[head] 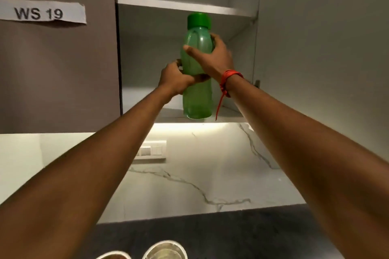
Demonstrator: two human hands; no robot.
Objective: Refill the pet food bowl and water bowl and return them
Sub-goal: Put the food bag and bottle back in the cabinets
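A translucent green bottle (pixel 197 99) with a darker green cap stands upright at the front edge of the open cupboard's lower shelf. Both hands are raised to it. My left hand (pixel 174 79) wraps its middle from the left. My right hand (pixel 211 57), with a red thread on the wrist, grips its upper part from the right. At the bottom edge of the view two white bowls show on the dark counter: one with brown contents (pixel 114 255) and one that looks to hold clear liquid (pixel 165 250).
The wall cupboard (pixel 185 5) has two pale shelves, with its open door (pixel 315 48) on the right. A closed door on the left carries a "WS 19" label (pixel 40 13). Below are a lit marble backsplash with a switch plate (pixel 152 151) and the dark counter (pixel 231 235).
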